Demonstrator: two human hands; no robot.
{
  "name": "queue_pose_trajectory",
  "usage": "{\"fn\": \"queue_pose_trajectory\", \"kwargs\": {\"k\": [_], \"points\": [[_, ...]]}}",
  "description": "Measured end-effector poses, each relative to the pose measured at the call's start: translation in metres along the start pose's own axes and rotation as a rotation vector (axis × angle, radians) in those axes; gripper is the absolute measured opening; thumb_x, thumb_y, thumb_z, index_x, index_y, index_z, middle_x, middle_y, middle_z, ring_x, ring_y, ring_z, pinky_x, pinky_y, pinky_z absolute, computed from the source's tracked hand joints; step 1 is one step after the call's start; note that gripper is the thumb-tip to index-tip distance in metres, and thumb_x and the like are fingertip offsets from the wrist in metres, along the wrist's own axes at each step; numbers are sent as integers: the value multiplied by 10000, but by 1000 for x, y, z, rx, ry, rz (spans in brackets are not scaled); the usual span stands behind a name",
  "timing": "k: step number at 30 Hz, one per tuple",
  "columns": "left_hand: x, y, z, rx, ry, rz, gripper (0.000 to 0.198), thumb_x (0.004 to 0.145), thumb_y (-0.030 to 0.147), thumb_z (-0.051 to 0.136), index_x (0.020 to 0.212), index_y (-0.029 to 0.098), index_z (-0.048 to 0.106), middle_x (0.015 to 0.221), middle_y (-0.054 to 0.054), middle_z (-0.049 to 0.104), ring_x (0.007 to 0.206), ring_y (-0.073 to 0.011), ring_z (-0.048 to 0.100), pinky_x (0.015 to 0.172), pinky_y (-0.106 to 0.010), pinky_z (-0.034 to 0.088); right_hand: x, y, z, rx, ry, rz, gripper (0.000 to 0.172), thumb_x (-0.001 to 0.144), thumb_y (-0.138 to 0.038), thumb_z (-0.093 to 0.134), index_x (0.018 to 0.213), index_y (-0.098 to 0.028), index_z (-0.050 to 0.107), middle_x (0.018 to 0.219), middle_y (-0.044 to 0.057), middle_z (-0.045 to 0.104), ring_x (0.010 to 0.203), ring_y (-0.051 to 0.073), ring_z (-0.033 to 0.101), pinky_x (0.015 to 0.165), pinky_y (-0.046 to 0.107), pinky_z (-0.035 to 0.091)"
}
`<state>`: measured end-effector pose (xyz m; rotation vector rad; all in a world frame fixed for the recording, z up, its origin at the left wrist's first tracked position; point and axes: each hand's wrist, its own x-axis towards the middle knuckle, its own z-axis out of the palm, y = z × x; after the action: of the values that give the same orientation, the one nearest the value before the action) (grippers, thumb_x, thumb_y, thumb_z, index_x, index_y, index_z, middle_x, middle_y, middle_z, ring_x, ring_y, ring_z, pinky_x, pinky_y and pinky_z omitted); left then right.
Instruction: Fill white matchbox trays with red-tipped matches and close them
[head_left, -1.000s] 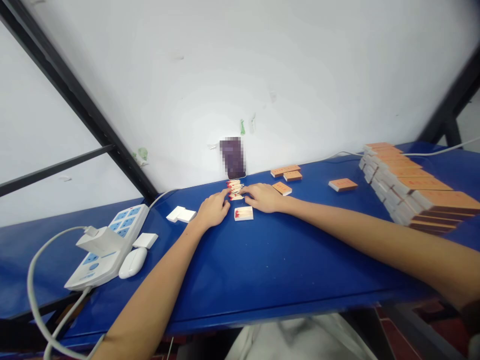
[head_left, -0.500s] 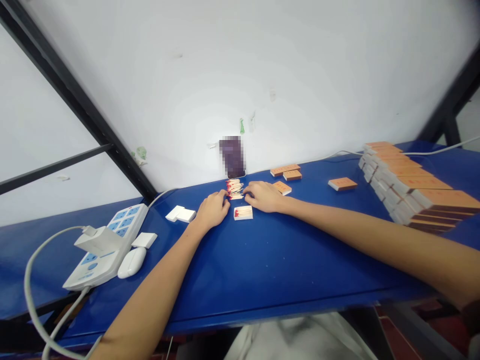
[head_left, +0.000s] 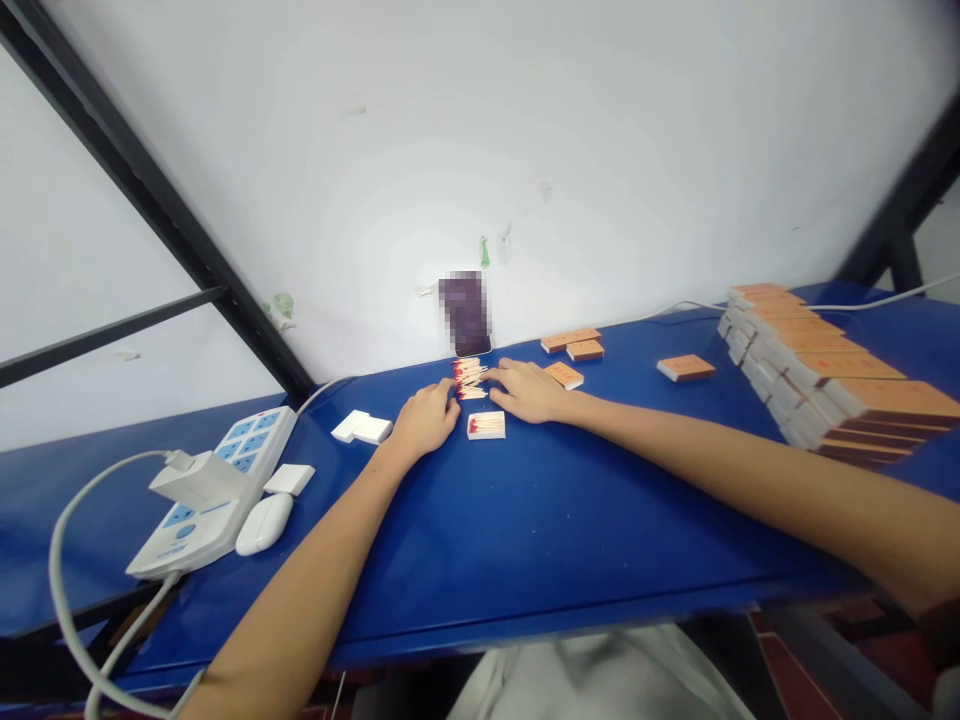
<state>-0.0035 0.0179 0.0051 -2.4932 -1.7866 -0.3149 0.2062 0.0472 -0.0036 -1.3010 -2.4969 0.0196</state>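
Note:
A loose pile of red-tipped matches [head_left: 469,377] lies on the blue table [head_left: 525,540] by the wall. My left hand [head_left: 425,419] rests palm down at the pile's left side, fingers curled, fingertips touching the matches. My right hand [head_left: 526,389] lies at the pile's right side with its fingers reaching into the matches. An open white tray of matches [head_left: 486,425] sits just in front of the pile, between my two hands. Whether either hand grips any matches is hidden.
A dark phone [head_left: 465,315] leans on the wall behind the pile. Orange matchboxes [head_left: 570,341] and one alone [head_left: 685,367] lie to the right; stacked boxes [head_left: 817,375] fill the far right. White empty trays [head_left: 361,428], a power strip [head_left: 214,490] and a white case [head_left: 264,523] sit left.
Both hands stay at the match pile; the right hand's fingers have shifted slightly over the matches. Little else differs.

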Motion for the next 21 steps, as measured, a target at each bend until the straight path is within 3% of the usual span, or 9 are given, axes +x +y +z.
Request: {"fn": "queue_pose_trajectory", "kwargs": {"k": [4, 21], "points": [[-1, 1, -2, -6, -4, 25, 443, 948, 244, 378, 1382, 210, 466, 1187, -123, 668, 1052, -264, 653, 907, -394, 495, 0, 0, 0, 10, -7, -29, 396, 962, -346, 389, 1288, -243, 590, 1089, 96, 602, 978, 237, 602, 830, 325, 400], [0, -3, 0, 4, 3, 50, 354, 950, 261, 377, 1251, 203, 555, 1127, -110, 685, 999, -256, 661, 873, -375, 507, 0, 2, 2, 43, 7, -66, 351, 959, -329, 424, 1210, -237, 651, 1107, 85, 618, 961, 209, 598, 818, 294, 397]]}}
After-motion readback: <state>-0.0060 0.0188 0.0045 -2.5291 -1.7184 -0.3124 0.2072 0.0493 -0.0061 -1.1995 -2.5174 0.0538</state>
